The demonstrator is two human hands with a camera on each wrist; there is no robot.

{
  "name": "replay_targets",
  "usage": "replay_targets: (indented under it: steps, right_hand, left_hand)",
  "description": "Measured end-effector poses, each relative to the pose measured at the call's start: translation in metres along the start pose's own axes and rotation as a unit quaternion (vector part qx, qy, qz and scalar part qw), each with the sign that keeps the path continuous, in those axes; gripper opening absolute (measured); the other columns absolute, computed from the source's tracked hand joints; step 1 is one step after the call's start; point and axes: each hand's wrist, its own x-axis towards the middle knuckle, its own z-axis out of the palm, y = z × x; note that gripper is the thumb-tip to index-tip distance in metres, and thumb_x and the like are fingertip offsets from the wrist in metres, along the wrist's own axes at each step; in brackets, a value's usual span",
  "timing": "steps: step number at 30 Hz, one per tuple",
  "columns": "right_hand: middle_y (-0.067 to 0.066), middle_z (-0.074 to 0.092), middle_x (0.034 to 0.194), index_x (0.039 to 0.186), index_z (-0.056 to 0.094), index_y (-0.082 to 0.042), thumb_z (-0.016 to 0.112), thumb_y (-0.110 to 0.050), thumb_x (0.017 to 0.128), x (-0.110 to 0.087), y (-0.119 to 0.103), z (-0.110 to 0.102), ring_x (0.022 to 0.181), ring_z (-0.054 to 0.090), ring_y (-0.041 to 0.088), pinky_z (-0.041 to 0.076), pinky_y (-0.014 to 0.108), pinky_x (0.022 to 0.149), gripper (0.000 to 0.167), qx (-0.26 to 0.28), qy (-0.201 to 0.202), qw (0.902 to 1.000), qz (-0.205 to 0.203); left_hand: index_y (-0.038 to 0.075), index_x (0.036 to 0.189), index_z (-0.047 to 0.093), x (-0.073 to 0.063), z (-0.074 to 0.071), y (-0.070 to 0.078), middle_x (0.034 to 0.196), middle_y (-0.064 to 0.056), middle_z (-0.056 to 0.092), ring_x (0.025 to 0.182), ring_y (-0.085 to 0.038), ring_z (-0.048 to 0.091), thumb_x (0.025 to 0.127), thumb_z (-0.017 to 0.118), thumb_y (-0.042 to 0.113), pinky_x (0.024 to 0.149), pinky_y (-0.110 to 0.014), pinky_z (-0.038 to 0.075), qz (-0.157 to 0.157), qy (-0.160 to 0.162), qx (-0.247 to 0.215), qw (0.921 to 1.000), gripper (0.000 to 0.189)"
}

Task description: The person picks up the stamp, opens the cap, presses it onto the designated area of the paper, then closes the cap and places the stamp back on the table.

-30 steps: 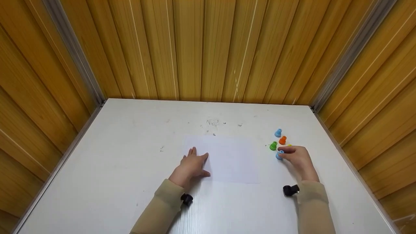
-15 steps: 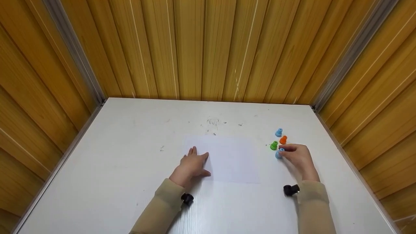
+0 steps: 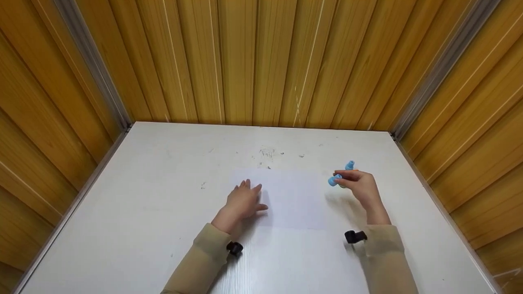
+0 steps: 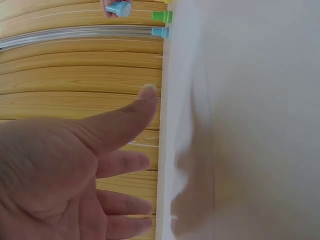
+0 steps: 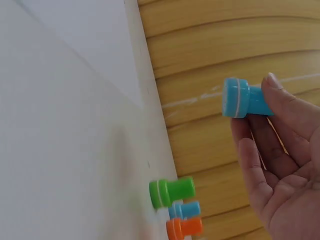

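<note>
My head feed, read as a dial with its hub on the pale sheet of paper (image 3: pixel 294 202), puts the right hand (image 3: pixel 360 186) at about 3 o'clock, its thumb and fingertips pinching a blue peg (image 3: pixel 332 181). On my right wrist feed I see that peg tilted and lifted clear of the white tabletop (image 3: pixel 143 228), its wide end towards 9 o'clock and its narrow end in the grip. Lower on that feed, towards 7 o'clock from it, a green peg (image 5: pixel 172 192), a standing blue peg (image 5: pixel 184 210) and an orange peg (image 5: pixel 184 228) stand upright close to one another on the tabletop; from the head, the right hand hides most of the green and orange ones. At 12 o'clock on my left wrist feed, a sliver of yellow thing (image 4: pixel 166 1) is cut off by the picture's edge. I have the left hand (image 3: pixel 243 202) at 9 o'clock on the head dial, hovering just above the sheet's near-left side, fingers extended and spread, thumb well apart, gripping nothing. Wood-patterned panels (image 3: pixel 237 61) rise beyond the tabletop's far edge.
</note>
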Motion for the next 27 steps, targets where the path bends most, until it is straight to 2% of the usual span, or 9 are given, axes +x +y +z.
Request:
replay_targets:
  steps: [3, 5, 10, 13, 16, 20, 23, 27]
  right_hand:
    - [-0.004, 0.078, 0.116, 0.126, 0.073, -0.005, 0.080, -0.025, 0.091, -0.003, -0.013, 0.022, 0.101, 0.069, -0.001, 0.056, 0.012, 0.091, 0.040, 0.035, -0.010, 0.9992, -0.018]
    - [0.000, 0.078, 0.117, 0.124, 0.074, -0.006, 0.079, -0.022, 0.091, -0.006, -0.020, 0.038, 0.102, 0.070, 0.004, 0.057, 0.014, 0.093, 0.037, 0.058, -0.019, 0.9979, -0.024]
    - [0.004, 0.078, 0.115, 0.118, 0.076, -0.005, 0.080, -0.014, 0.090, -0.019, -0.031, 0.078, 0.103, 0.072, 0.014, 0.059, 0.020, 0.094, 0.029, 0.119, -0.033, 0.9910, -0.052]
    - [0.003, 0.078, 0.111, 0.115, 0.076, -0.004, 0.079, -0.010, 0.090, -0.026, -0.033, 0.099, 0.102, 0.072, 0.016, 0.060, 0.022, 0.093, 0.026, 0.149, -0.036, 0.9858, -0.069]
    - [0.002, 0.079, 0.108, 0.113, 0.076, -0.001, 0.079, -0.005, 0.090, -0.030, -0.032, 0.114, 0.100, 0.072, 0.015, 0.061, 0.022, 0.091, 0.024, 0.180, -0.039, 0.9798, -0.078]
    - [0.004, 0.079, 0.106, 0.112, 0.074, 0.004, 0.077, 0.001, 0.089, -0.033, -0.029, 0.126, 0.098, 0.073, 0.015, 0.061, 0.023, 0.090, 0.023, 0.212, -0.039, 0.9726, -0.087]
    - [0.004, 0.079, 0.106, 0.112, 0.074, 0.004, 0.076, 0.002, 0.089, -0.034, -0.027, 0.131, 0.098, 0.074, 0.014, 0.061, 0.023, 0.090, 0.023, 0.218, -0.033, 0.9714, -0.089]
    - [0.005, 0.079, 0.107, 0.113, 0.074, 0.005, 0.075, 0.002, 0.090, -0.034, -0.025, 0.135, 0.099, 0.073, 0.013, 0.061, 0.022, 0.089, 0.023, 0.224, -0.029, 0.9707, -0.082]
  left_hand:
    - [0.005, 0.147, 0.055, 0.004, 0.001, 0.004, 0.153, -0.024, 0.052, 0.146, -0.039, 0.048, 0.095, 0.072, 0.041, 0.122, -0.052, 0.039, 0.022, 0.049, -0.080, 0.9954, 0.065]
    - [0.004, 0.145, 0.057, 0.006, 0.003, 0.009, 0.148, -0.019, 0.059, 0.141, -0.036, 0.054, 0.096, 0.073, 0.036, 0.119, -0.050, 0.044, 0.036, 0.077, -0.156, 0.9841, 0.060]
    - [0.004, 0.139, 0.063, 0.006, 0.008, 0.021, 0.136, -0.015, 0.068, 0.124, -0.030, 0.067, 0.095, 0.076, 0.026, 0.108, -0.044, 0.055, 0.077, 0.128, -0.312, 0.9382, 0.051]
    - [0.004, 0.138, 0.063, 0.005, 0.012, 0.027, 0.128, -0.016, 0.072, 0.115, -0.028, 0.072, 0.093, 0.078, 0.022, 0.101, -0.039, 0.060, 0.105, 0.139, -0.369, 0.9128, 0.050]
    - [0.002, 0.135, 0.064, 0.004, 0.016, 0.030, 0.122, -0.016, 0.075, 0.108, -0.028, 0.075, 0.092, 0.079, 0.019, 0.094, -0.032, 0.062, 0.124, 0.141, -0.404, 0.8951, 0.049]
    - [0.001, 0.123, 0.070, 0.005, 0.020, 0.031, 0.115, -0.013, 0.077, 0.102, -0.025, 0.077, 0.091, 0.078, 0.014, 0.087, -0.024, 0.063, 0.131, 0.152, -0.421, 0.8844, 0.036]
    - [0.001, 0.116, 0.073, 0.006, 0.022, 0.031, 0.111, -0.013, 0.078, 0.101, -0.024, 0.077, 0.091, 0.078, 0.012, 0.086, -0.023, 0.063, 0.124, 0.161, -0.426, 0.8814, 0.028]
    - [0.001, 0.115, 0.073, 0.006, 0.022, 0.030, 0.110, -0.014, 0.078, 0.101, -0.024, 0.077, 0.091, 0.078, 0.011, 0.086, -0.024, 0.063, 0.113, 0.154, -0.443, 0.8759, 0.027]
